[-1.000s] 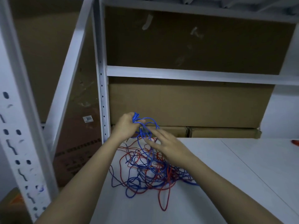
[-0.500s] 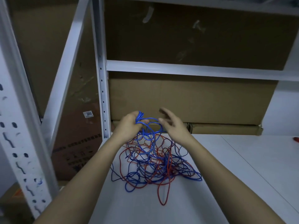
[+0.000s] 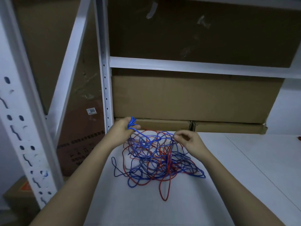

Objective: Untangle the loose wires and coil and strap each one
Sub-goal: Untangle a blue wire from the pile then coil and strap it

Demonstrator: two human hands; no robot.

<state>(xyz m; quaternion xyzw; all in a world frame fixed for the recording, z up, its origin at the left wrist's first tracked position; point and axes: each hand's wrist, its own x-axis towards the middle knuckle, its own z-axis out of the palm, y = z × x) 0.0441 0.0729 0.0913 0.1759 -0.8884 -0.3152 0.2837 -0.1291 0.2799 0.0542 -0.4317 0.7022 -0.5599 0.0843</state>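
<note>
A tangle of blue wire (image 3: 146,145) and red wire (image 3: 168,162) lies on the white shelf surface (image 3: 228,185). My left hand (image 3: 122,131) grips a small bunch of blue loops at the tangle's far left, lifted above the shelf. My right hand (image 3: 189,141) is at the tangle's far right edge, its fingers curled and pinching a blue strand that stretches across toward the left hand. A single red loop trails toward me at the front of the pile.
Flat cardboard boxes (image 3: 228,127) lie along the back of the shelf under a large carton (image 3: 195,98). A white perforated upright (image 3: 105,88) stands just left of my left hand. A red object (image 3: 299,138) shows at the right edge.
My right hand has moved right and lower, from beside the left hand to the tangle's right edge, drawing a blue strand out. The left hand stays put with its loops.
</note>
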